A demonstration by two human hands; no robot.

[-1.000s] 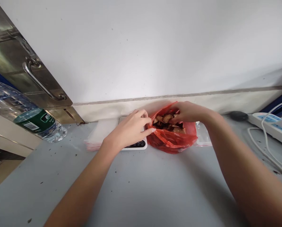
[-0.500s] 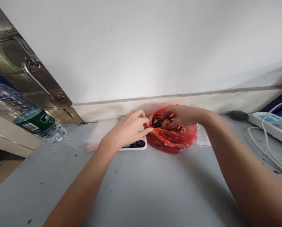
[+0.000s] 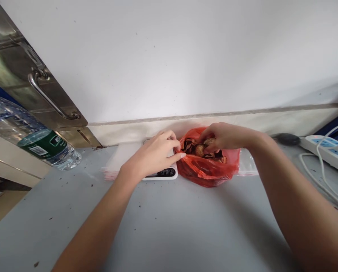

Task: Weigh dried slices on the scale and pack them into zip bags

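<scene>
A red plastic bag (image 3: 208,173) stands open on the grey table, with brown, dried-looking pieces (image 3: 199,150) inside, some round and some in dark curled slices. My left hand (image 3: 160,151) is at the bag's left rim, thumb and fingers closed on its edge. Under that hand lies a white digital scale (image 3: 173,173) with black buttons, mostly covered. My right hand (image 3: 221,136) reaches into the bag's mouth from the right. Its thumb and fingers close around a round brown dried piece (image 3: 209,142); the exact kind is unclear.
Clear zip bags (image 3: 114,160) are stacked left of the scale, and another clear bag (image 3: 247,163) lies right of the red one. A large water bottle (image 3: 44,145) stands at the left. A white power strip (image 3: 327,149) and cable are at the right. A wall (image 3: 169,75) rises behind.
My right hand has lifted slightly and moved right within the bag's mouth, and a round brown piece now shows between its fingers. My left hand stays at the bag's rim.
</scene>
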